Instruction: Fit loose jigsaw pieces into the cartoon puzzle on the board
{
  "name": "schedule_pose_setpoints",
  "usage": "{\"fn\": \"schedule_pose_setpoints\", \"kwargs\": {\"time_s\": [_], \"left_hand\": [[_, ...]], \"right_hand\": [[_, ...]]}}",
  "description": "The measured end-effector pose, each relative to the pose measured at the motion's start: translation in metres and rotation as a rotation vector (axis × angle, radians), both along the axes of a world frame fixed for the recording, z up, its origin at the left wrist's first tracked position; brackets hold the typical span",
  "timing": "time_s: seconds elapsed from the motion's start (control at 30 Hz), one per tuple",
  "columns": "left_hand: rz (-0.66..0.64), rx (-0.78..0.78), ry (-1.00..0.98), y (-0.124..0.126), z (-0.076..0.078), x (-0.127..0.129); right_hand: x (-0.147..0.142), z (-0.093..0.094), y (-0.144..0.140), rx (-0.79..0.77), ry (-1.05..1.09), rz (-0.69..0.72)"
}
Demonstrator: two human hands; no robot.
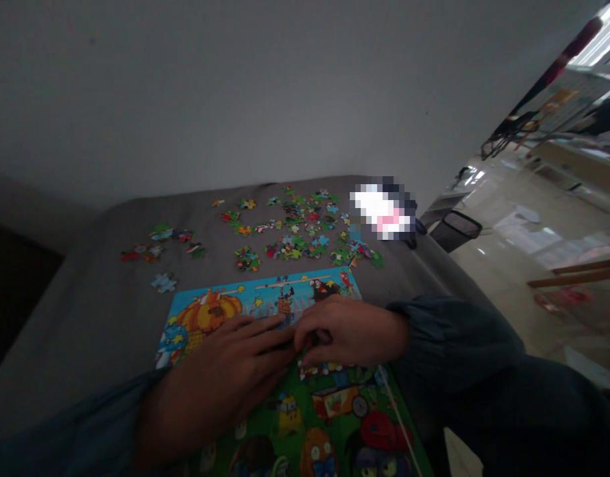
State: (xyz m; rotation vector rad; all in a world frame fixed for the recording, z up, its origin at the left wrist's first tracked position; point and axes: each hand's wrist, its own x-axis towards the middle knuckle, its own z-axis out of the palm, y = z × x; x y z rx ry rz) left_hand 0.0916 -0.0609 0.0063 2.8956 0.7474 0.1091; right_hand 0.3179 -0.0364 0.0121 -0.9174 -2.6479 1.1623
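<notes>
Puzzle board (329, 411) flat at near edge of grey-covered tabletop (86, 318), partly under both hands. Left hand (225, 377) spread flat, grip released, pressing on the picture. Right hand (345, 331) curled beside it, fingertips pinched at the seam; whether on a piece, cannot tell. Best kept: left palm steadying, right pressing straight down, tabs aligned first. Farther back, loose pieces (295, 228) scattered, small stray cluster (160, 242) left. Bin (457, 228) beyond, on floor.
</notes>
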Motion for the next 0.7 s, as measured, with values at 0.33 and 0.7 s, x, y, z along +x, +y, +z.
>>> {"fn": "schedule_pose_setpoints", "kwargs": {"time_s": [0.33, 0.7], "left_hand": [[0.034, -0.063, 0.056, 0.000, 0.005, 0.003], [0.001, -0.003, 0.007, 0.000, -0.002, -0.002]], "right_hand": [[-0.002, -0.009, -0.004, 0.155, 0.021, 0.009], [0.013, 0.012, 0.007, 0.130, -0.040, 0.205]]}}
